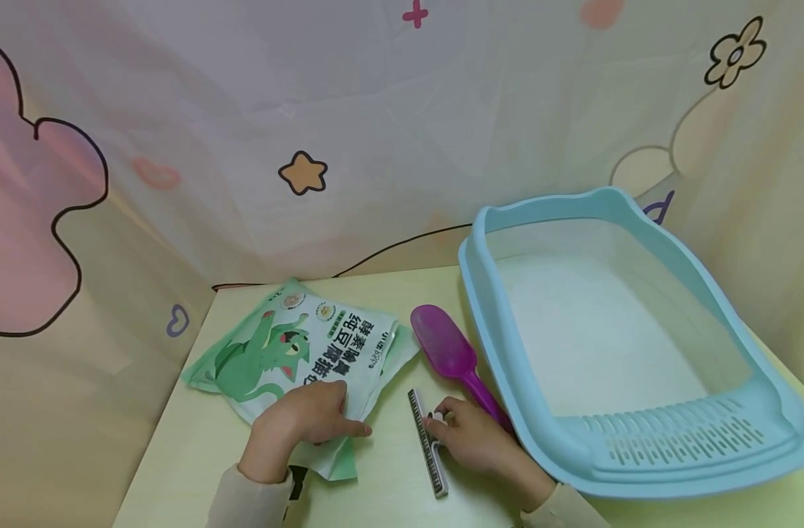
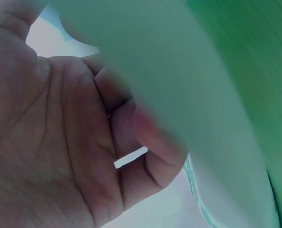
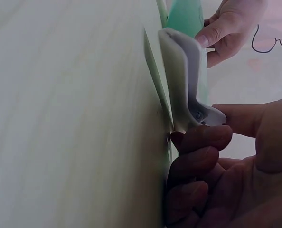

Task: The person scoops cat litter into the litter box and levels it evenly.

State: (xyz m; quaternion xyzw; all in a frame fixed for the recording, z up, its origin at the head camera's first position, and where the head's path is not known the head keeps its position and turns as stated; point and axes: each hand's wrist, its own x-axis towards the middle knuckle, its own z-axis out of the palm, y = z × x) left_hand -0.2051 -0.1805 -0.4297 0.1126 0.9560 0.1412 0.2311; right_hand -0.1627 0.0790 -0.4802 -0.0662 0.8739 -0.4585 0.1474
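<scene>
A green-and-white cat litter bag [image 1: 257,359], printed with a green cat, lies on the left of the table. My left hand [image 1: 303,418] grips its near right edge. In the left wrist view the fingers curl beside the green bag [image 2: 245,71], which hides part of them. My right hand [image 1: 477,436] pinches the handle of a long pale bag clip [image 1: 427,442] with a dark-striped strip, low over the table. The right wrist view shows the clip's [image 3: 179,71] bent end from the side, thumb and fingers at its handle.
A purple scoop [image 1: 441,341] lies between the bag and a large pale-blue litter box [image 1: 522,352], its handle partly behind my right hand. The box fills the right side, its slotted step towards me. A patterned curtain [image 1: 375,110] hangs behind the pale wooden table [image 1: 389,506].
</scene>
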